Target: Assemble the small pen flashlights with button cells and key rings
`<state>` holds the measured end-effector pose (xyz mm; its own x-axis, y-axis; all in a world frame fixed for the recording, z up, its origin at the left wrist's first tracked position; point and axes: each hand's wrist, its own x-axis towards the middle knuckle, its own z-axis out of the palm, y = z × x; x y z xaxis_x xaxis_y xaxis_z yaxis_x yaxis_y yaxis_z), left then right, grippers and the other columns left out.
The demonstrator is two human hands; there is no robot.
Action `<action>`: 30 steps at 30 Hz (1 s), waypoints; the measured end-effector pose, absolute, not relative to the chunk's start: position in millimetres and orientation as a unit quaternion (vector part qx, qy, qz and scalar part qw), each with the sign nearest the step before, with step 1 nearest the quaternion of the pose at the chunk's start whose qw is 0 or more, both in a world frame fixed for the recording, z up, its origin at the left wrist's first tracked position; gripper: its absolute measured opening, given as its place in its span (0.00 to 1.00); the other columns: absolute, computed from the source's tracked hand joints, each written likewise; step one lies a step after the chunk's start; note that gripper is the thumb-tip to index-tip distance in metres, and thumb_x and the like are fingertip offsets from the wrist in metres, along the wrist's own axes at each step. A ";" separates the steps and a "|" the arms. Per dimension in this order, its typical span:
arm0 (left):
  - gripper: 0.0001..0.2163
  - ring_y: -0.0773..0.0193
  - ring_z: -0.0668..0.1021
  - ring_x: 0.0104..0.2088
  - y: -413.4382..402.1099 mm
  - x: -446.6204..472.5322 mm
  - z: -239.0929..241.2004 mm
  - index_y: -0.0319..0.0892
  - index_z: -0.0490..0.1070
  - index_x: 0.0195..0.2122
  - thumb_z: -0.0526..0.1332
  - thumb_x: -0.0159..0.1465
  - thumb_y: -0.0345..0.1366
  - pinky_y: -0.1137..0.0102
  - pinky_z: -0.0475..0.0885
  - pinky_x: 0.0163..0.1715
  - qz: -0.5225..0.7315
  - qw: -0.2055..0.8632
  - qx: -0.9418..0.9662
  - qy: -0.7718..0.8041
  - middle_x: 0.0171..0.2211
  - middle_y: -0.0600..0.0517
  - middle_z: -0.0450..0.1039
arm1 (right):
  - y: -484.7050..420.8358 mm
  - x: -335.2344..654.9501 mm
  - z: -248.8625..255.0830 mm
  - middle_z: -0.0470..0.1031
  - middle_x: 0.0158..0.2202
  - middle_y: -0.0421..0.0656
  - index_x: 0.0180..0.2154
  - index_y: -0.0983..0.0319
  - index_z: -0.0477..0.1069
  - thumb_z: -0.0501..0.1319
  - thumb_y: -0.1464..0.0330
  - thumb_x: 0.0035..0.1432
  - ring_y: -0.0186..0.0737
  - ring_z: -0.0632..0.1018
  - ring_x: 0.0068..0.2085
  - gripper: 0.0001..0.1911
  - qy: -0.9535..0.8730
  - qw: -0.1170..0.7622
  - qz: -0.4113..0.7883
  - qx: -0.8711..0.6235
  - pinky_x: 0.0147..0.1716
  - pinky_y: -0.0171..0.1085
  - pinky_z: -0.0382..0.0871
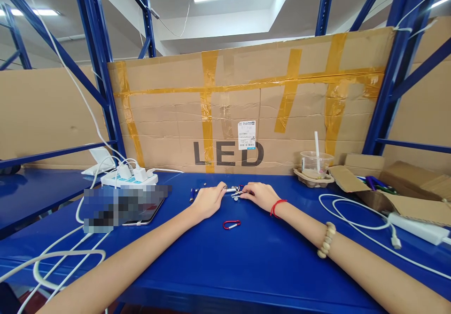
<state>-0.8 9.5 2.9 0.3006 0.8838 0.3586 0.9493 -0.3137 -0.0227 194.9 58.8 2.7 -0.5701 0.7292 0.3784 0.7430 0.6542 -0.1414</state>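
Note:
My left hand (208, 201) rests low over the blue tabletop, fingers closed at one end of a small silver metal piece (230, 190). From the other side my right hand (261, 194), with a red cord at its wrist, pinches at small metal parts at the opposite end. Exactly what kind of part it is cannot be made out, since the fingertips cover it. Just below lies a small round silver bit (236, 199). A short dark-blue cylinder (192, 194) sits left of my left hand. Nearer to me is a red carabiner (231, 225) with a silver gate.
At left, a white power strip (130, 178) with plugs and cables stands behind a phone (150, 214), partly blurred out. To the right are a plastic cup (313, 163) with a straw, a white cable (352, 220) and an open cardboard box (398, 187). Cardboard (169, 121) walls the back.

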 end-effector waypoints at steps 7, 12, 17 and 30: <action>0.12 0.61 0.76 0.30 10.8 -0.7 2.6 0.45 0.57 0.43 0.39 0.65 0.39 0.73 0.65 0.26 -0.135 0.118 -0.797 -0.577 0.29 0.52 0.72 | 63.3 196.6 -1.5 0.74 0.30 0.38 0.32 0.55 0.72 0.49 0.58 0.56 0.36 0.73 0.31 0.15 -0.862 0.293 0.062 -0.410 0.27 0.32 0.60; 0.11 0.60 0.76 0.30 11.5 -1.4 1.1 0.45 0.56 0.43 0.39 0.65 0.38 0.73 0.64 0.26 -0.142 0.116 -0.799 -0.573 0.30 0.52 0.73 | 72.4 197.0 -9.0 0.70 0.27 0.39 0.39 0.59 0.69 0.45 0.63 0.58 0.31 0.72 0.22 0.17 -0.821 0.387 0.171 -0.384 0.25 0.32 0.64; 0.11 0.60 0.76 0.30 12.2 -1.8 0.8 0.45 0.56 0.43 0.39 0.65 0.38 0.73 0.64 0.25 -0.140 0.119 -0.800 -0.571 0.29 0.52 0.72 | 76.7 197.9 -12.2 0.69 0.27 0.40 0.42 0.61 0.66 0.47 0.64 0.56 0.32 0.73 0.25 0.15 -0.794 0.439 0.219 -0.358 0.20 0.30 0.66; 0.11 0.61 0.76 0.30 10.2 -0.4 2.1 0.45 0.57 0.43 0.39 0.65 0.38 0.73 0.64 0.26 -0.138 0.122 -0.799 -0.573 0.30 0.52 0.73 | 49.0 181.9 1.3 0.62 0.23 0.39 0.33 0.61 0.67 0.51 0.65 0.55 0.33 0.68 0.26 0.09 -0.782 0.524 0.113 -0.318 0.21 0.30 0.63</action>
<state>-0.4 10.2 2.1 0.3057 0.8813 0.3605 0.9486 -0.3143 -0.0362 181.9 49.0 1.3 -0.2486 0.6160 0.7475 0.3781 0.7722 -0.5106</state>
